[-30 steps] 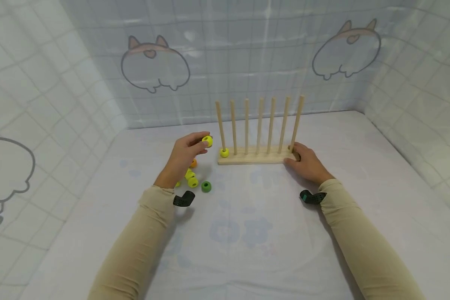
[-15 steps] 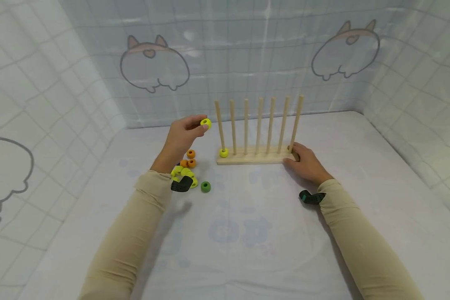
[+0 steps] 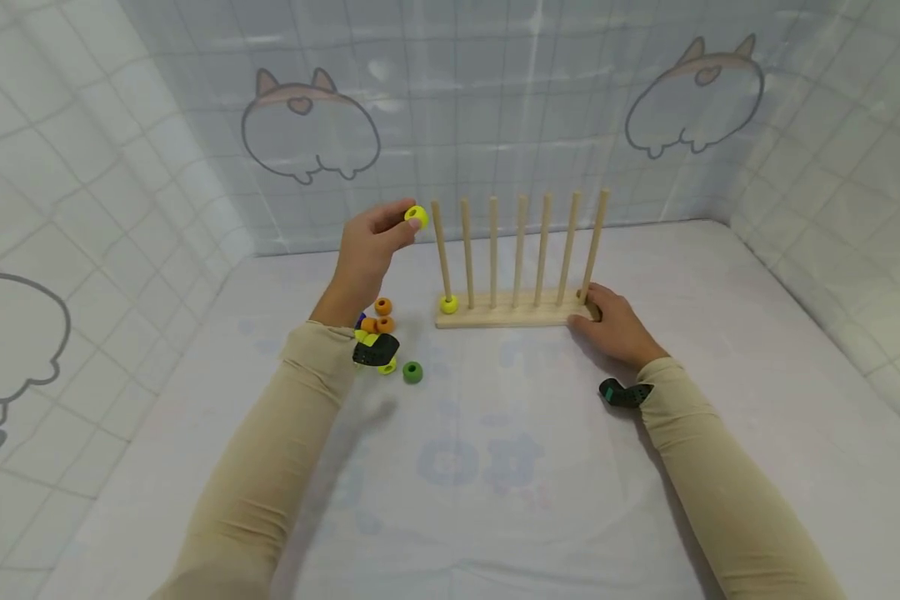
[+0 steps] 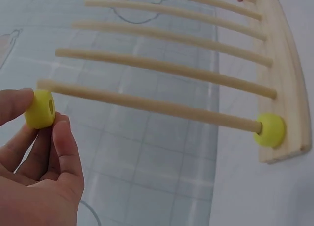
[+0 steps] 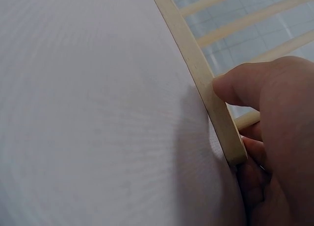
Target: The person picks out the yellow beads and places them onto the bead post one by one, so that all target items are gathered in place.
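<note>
My left hand (image 3: 371, 242) is raised and pinches a yellow bead (image 3: 416, 217) (image 4: 40, 109) between thumb and fingers, just left of the top of the leftmost peg (image 3: 440, 250) (image 4: 147, 104). The wooden rack (image 3: 513, 312) carries several upright pegs, and another yellow bead (image 3: 448, 304) (image 4: 271, 130) sits at the foot of the leftmost one. My right hand (image 3: 613, 327) grips the rack's right end (image 5: 216, 108), thumb on the base's front edge.
A pile of loose beads lies on the white cloth left of the rack: orange beads (image 3: 382, 315), yellow ones (image 3: 387, 367) and a green bead (image 3: 412, 372). Tiled cloth walls with cartoon prints close in the back and both sides.
My left hand has lifted the yellow bead from near the table up to the level of the leftmost peg's top. The right hand and rack have stayed put.
</note>
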Tool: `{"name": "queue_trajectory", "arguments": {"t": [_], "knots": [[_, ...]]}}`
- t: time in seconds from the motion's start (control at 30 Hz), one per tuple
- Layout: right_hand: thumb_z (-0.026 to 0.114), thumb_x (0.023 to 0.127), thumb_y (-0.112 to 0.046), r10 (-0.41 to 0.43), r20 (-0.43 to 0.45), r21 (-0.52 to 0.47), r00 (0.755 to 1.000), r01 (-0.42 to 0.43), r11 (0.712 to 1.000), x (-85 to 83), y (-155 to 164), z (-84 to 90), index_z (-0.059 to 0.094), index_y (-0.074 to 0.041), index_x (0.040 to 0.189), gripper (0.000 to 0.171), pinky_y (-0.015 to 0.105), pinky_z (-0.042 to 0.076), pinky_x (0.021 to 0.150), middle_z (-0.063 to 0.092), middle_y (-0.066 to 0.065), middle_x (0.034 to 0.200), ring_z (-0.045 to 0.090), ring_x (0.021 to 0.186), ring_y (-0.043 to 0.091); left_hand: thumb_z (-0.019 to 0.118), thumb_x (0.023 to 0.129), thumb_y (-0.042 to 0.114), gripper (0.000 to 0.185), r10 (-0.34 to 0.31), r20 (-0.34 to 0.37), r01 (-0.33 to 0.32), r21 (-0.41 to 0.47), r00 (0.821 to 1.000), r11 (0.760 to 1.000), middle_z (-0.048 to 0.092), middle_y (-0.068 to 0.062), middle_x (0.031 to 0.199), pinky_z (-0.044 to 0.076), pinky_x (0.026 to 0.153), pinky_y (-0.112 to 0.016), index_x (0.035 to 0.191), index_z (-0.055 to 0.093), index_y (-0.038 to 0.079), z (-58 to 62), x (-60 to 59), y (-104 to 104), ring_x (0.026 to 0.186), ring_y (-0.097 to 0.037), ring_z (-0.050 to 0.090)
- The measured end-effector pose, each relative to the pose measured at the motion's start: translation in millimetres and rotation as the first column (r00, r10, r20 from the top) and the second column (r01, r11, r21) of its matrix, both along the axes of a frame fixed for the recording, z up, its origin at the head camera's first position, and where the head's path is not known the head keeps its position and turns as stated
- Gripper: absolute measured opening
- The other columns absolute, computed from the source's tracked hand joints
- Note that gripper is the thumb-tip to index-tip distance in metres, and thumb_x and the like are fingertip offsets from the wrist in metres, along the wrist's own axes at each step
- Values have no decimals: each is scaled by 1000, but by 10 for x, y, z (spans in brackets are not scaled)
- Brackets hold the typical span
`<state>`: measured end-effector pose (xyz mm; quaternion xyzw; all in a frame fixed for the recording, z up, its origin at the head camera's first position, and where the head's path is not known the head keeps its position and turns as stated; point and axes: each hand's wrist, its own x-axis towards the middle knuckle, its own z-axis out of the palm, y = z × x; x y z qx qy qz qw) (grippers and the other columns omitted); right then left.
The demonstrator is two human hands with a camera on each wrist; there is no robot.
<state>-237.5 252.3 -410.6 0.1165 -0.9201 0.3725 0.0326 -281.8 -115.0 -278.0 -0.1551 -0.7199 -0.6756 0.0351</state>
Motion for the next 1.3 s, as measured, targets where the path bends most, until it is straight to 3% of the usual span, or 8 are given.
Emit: {"name": "queue_trajectory", "arguments": {"t": [0.33,0.5,0.73,0.93,1.3], "knots": [[60,101,-23,2,-3,1,1000,-2,1000,-11,6,17,52,4,139,47,58,30,112,41,21,152,36,139,42,69,96,13,39,49,-35,-47,74,998,996,64,-11,126,51,97,-30,134,62,3,157,-43,118,114,-29,58],[59,101,-23,0,5,-10,1000,0,1000,7,-6,13,51,4,140,48,57,30,112,41,21,152,36,138,42,69,95,11,40,36,-69,-31,80,997,996,64,-12,124,51,97,-31,134,62,2,205,-39,150,113,-31,59],[60,101,-24,-8,32,3,999,8,1000,20,15,-45,49,5,142,51,57,28,115,36,22,155,31,142,43,68,95,7,39,18,-53,-15,61,998,998,64,-11,125,50,98,-29,133,62,2,217,-28,197,111,-22,61],[60,101,-22,-10,0,-8,1000,10,1000,-10,47,-25,50,5,140,49,57,30,113,37,22,154,34,141,42,68,96,11,39,-1,-72,2,16,997,1000,63,-10,127,49,98,-29,135,62,4,239,-69,213,113,-22,60],[60,101,-23,-2,2,-3,1000,2,1000,-14,14,-37,51,4,139,48,57,30,113,38,21,154,34,141,42,68,97,12,41,8,-51,-10,-32,999,999,61,-9,129,48,101,-29,137,61,7,256,-33,178,116,-20,58]]}}
